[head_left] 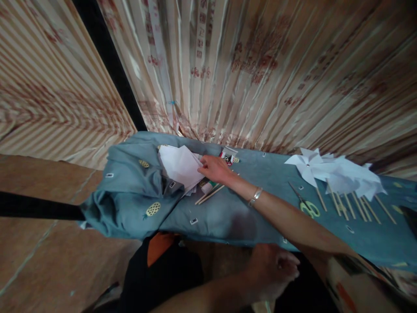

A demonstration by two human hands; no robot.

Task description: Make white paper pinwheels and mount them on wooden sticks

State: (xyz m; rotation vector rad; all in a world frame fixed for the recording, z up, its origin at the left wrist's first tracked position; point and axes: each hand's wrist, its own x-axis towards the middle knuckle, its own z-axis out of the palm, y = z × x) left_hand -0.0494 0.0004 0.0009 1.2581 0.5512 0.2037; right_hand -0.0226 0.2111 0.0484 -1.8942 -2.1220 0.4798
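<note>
My right hand [215, 168], with a silver bracelet on its wrist, reaches across the cloth. Its thumb and fingers are pinched at the right edge of a white paper sheet [180, 163] lying on a small pile. Just below this hand are wooden sticks [210, 195] and a white and green tube [206, 187], partly covered. An open little box [227, 157] with small shiny pieces sits behind the hand. Low in front of the cloth's near edge, my left hand [273, 269] is smeared by motion; its fingers look curled, and nothing can be made out in them.
Scissors [304, 202] with yellow-green handles lie right of my forearm. Several white paper pinwheels [342, 174] on sticks overlap at the far right. A blue-grey cloth [130, 182] with pineapple prints covers the narrow surface. A pleated curtain [228, 87] hangs behind; a dark pole [110, 65] stands left.
</note>
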